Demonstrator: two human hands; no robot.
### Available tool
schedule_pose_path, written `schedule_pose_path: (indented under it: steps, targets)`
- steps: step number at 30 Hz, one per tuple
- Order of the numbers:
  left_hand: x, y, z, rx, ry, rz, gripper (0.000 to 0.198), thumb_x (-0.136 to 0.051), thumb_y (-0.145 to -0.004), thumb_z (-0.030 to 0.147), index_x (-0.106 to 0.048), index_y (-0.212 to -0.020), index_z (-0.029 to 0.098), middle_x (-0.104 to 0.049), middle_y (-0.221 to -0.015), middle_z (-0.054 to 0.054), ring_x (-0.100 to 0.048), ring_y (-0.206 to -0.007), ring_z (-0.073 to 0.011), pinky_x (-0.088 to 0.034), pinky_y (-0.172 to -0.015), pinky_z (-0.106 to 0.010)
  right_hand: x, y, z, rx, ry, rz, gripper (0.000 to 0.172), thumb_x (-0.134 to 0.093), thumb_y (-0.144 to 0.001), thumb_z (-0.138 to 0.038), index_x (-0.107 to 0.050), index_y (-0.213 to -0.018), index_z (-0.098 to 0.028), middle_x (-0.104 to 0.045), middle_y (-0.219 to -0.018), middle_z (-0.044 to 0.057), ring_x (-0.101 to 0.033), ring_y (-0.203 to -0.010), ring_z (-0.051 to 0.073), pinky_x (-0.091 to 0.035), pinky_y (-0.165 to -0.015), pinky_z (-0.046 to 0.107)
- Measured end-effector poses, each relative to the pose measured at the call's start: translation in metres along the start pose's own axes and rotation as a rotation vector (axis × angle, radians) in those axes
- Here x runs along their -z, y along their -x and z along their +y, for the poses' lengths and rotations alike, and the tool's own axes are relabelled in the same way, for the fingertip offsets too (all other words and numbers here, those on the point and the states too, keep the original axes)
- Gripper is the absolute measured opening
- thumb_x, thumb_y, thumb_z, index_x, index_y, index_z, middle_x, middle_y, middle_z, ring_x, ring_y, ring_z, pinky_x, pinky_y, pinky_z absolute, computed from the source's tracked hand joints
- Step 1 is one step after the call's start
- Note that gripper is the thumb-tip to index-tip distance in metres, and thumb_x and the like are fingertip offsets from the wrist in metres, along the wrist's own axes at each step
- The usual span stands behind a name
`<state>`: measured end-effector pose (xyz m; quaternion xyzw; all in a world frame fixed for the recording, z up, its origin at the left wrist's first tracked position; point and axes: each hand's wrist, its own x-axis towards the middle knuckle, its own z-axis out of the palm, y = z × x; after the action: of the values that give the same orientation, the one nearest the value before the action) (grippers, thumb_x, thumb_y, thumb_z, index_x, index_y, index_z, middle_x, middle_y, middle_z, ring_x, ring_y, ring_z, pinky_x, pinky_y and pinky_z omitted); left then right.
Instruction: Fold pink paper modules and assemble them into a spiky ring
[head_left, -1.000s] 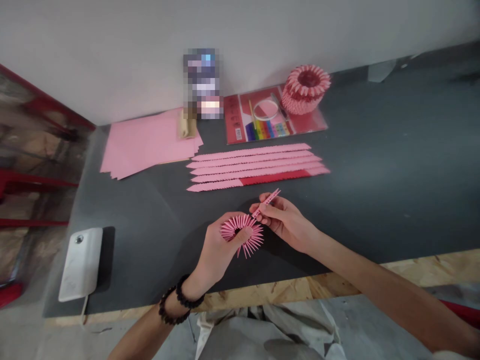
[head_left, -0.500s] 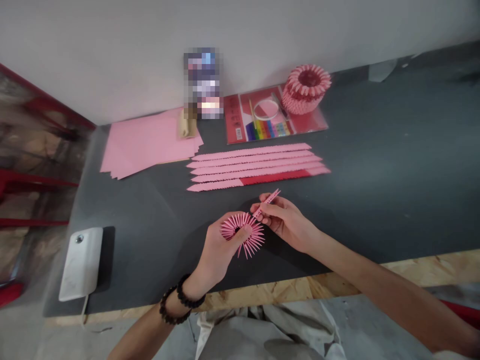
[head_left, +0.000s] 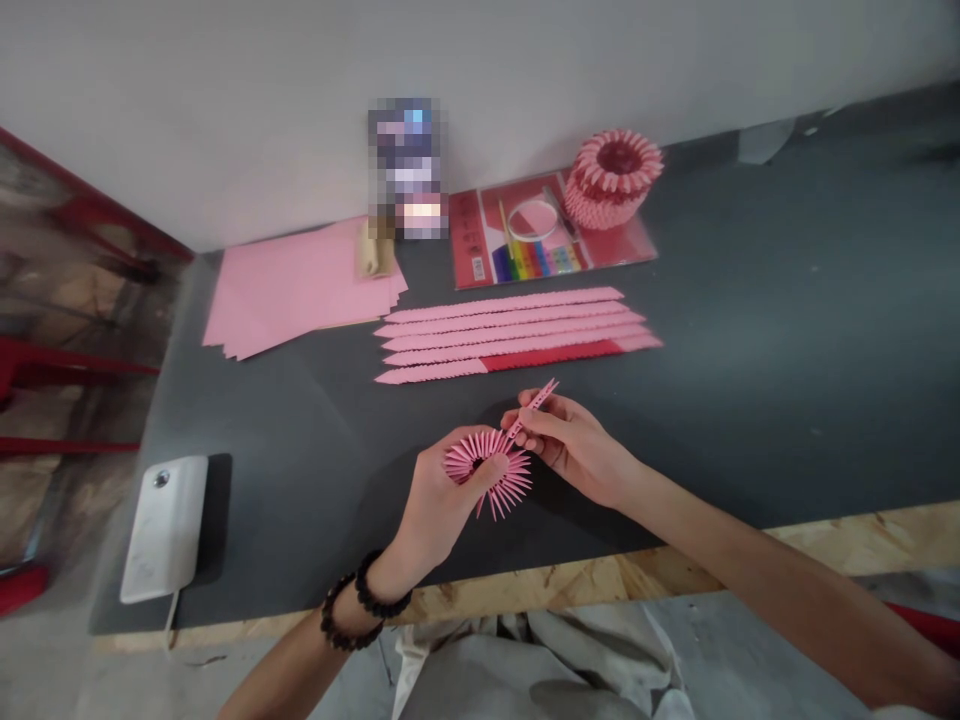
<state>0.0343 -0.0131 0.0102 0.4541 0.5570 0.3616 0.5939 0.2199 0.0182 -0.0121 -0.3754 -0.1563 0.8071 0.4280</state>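
Observation:
My left hand (head_left: pixel 435 505) is closed on a pink spiky paper ring (head_left: pixel 491 470), pinching it with the thumb on top, just above the dark table (head_left: pixel 750 330). My right hand (head_left: pixel 574 445) grips a short stack of pink folded paper pieces (head_left: pixel 534 404) between its fingers, its lower tip touching the ring's upper right edge. A black bead bracelet sits on my left wrist.
Several long rows of pink folded pieces (head_left: pixel 517 330) lie beyond my hands. Further back lie pink paper sheets (head_left: pixel 296 285), a red packet with coloured strips (head_left: pixel 540 240) and a finished pink-red paper bowl (head_left: pixel 611 175). A white device (head_left: pixel 165 525) rests at the left.
Hardly anything differs; both hands and the ring have shifted a touch to the right and down, keeping the same grips.

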Motion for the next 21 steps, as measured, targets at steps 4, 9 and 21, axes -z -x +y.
schedule_pose_path:
  steps: [4, 9, 21]
  targets:
    - [-0.0002, 0.0004, -0.0003, 0.007, 0.005, -0.004, 0.027, -0.080, -0.085, 0.036, -0.077, -0.104, 0.017, -0.079, -0.096, -0.005, -0.069, -0.086, -0.0195, -0.055, -0.084, -0.030, -0.0008, 0.0001, 0.0004, -0.005, -0.015, 0.005, 0.028, -0.090, -0.077, -0.027, -0.065, -0.089, -0.020, -0.075, -0.088, 0.002, -0.066, -0.070, 0.009, -0.057, -0.066, 0.019]
    - [-0.0010, 0.0005, -0.0050, 0.010, 0.064, 0.000, 0.029, -0.081, -0.084, 0.037, -0.076, -0.104, 0.017, -0.077, -0.093, -0.004, -0.068, -0.084, -0.0183, -0.055, -0.083, -0.029, -0.0007, 0.0002, 0.0001, -0.009, -0.008, 0.011, 0.027, -0.089, -0.078, -0.028, -0.065, -0.090, -0.020, -0.074, -0.088, 0.001, -0.065, -0.069, 0.009, -0.058, -0.066, 0.019]
    - [-0.0030, 0.0009, -0.0065, 0.015, 0.117, 0.000, 0.030, -0.082, -0.083, 0.037, -0.077, -0.104, 0.017, -0.078, -0.094, -0.005, -0.069, -0.084, -0.0186, -0.055, -0.083, -0.029, -0.0015, -0.0003, -0.0005, -0.022, -0.008, -0.001, 0.029, -0.089, -0.078, -0.028, -0.064, -0.089, -0.020, -0.075, -0.089, 0.001, -0.065, -0.069, 0.007, -0.057, -0.068, 0.016]
